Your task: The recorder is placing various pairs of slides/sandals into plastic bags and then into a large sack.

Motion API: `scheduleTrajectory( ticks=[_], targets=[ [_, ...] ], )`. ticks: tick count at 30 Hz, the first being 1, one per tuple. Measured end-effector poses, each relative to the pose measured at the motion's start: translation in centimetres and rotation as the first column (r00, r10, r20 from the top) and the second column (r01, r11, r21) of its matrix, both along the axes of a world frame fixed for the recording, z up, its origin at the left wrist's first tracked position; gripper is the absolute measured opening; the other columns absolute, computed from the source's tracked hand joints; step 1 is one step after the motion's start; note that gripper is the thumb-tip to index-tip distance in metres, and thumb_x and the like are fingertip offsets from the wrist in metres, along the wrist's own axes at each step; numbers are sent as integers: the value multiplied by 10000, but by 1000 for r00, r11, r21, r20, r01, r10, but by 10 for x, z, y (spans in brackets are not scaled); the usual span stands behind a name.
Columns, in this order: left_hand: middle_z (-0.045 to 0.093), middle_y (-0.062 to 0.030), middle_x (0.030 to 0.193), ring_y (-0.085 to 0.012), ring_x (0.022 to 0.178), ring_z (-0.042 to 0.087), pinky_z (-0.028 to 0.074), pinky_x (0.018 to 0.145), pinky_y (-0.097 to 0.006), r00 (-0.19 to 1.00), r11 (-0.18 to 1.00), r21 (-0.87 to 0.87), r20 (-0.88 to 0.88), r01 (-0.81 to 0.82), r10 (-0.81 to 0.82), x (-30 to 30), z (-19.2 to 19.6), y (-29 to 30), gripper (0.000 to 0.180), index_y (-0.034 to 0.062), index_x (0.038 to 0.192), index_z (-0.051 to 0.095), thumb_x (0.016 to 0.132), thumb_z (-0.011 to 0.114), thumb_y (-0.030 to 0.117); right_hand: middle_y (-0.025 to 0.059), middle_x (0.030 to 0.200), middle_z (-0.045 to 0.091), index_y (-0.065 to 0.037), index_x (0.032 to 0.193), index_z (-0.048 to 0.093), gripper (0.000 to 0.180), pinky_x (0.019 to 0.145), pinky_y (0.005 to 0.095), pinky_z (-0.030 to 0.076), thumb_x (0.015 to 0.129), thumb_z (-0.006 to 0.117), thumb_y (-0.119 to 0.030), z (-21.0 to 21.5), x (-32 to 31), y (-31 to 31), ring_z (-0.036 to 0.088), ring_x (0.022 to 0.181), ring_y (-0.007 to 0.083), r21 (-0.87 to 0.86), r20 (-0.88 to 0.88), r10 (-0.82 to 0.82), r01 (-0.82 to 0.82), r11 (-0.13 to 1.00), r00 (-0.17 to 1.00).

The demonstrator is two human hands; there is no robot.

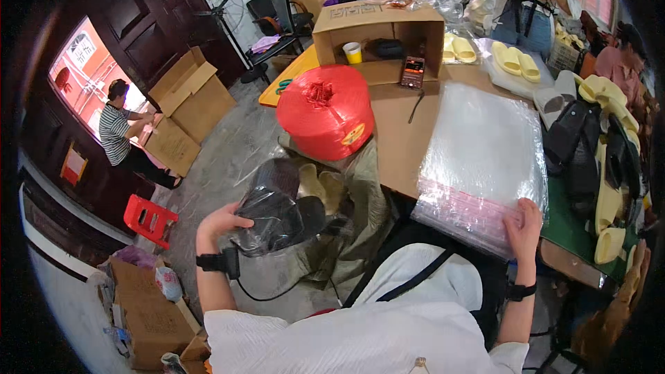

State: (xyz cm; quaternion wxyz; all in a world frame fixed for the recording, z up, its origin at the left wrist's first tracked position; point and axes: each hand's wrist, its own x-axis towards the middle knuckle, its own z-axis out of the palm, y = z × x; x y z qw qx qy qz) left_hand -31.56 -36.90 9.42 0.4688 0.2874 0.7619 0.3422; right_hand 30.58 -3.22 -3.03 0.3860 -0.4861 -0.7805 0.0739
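My left hand (pixel 223 223) is closed on the edge of a clear plastic bag with black slippers (pixel 273 201) inside. It hangs over an open olive woven sack (pixel 367 215), where pale yellow slippers (pixel 324 187) show. My right hand (pixel 523 228) is at the near right corner of a stack of clear plastic bags (pixel 481 145) with a pink band. Its thumb and fingers are bent onto the bags' edge, apparently pinching it; how many bags they grip is hidden.
A big red roll of plastic twine (pixel 325 111) stands behind the sack. An open cardboard box (pixel 377 34) holds a yellow-white cup (pixel 352 52), with a phone (pixel 413 71) at its front. Loose slippers (pixel 575 131) pile up at right. Two other people are farther off; a red stool (pixel 151 220) stands left.
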Motion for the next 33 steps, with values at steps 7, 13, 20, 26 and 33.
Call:
scheduleTrajectory(
  ticks=[7, 13, 20, 26, 33],
  targets=[
    [703, -115, 1022, -204, 923, 657, 513, 839, -347, 935, 930, 101, 79, -353, 346, 23, -111, 93, 382, -62, 1122, 629, 807, 761, 110, 170, 1284, 579, -20, 1186, 613, 452, 1022, 449, 414, 772, 760, -127, -13, 3, -6, 531, 1179, 366, 13, -31, -17, 17, 1000, 999],
    [699, -234, 1007, -353, 959, 675, 533, 824, -443, 882, 937, 125, -317, -326, 349, -32, -313, 206, 441, -92, 1119, 613, 824, 693, 225, 168, 1298, 571, -26, 1187, 612, 431, 1038, 439, 407, 781, 742, -94, -5, -9, -8, 516, 1206, 353, 14, -54, 42, -41, 999, 998],
    [599, -332, 1238, -473, 1187, 564, 453, 993, -500, 806, 963, 236, -542, -126, 239, 62, -380, 336, 692, -91, 1267, 473, 827, 648, 413, 167, 1270, 578, -32, 1161, 609, 401, 1012, 443, 416, 793, 731, -138, -9, 4, -15, 517, 1183, 353, 12, 27, -86, 86, 996, 996],
    [509, -291, 1392, -429, 1278, 505, 412, 1054, -450, 701, 965, 252, -700, 67, 134, 60, -406, 271, 849, -53, 1451, 328, 845, 662, 440, 172, 1251, 583, -34, 1136, 608, 382, 1003, 455, 405, 793, 734, -145, -3, -16, -11, 526, 1156, 369, 63, -58, 34, -30, 998, 998],
    [649, -86, 1175, -252, 1028, 547, 413, 951, -394, 876, 987, -73, 474, 140, -89, 212, -274, 199, 586, 55, 1218, 635, 984, 436, 554, 185, 1222, 602, -62, 1119, 635, 428, 975, 470, 436, 753, 791, -219, -6, 11, -15, 546, 1139, 388, 38, -53, -79, 81, 996, 995]
  ],
)
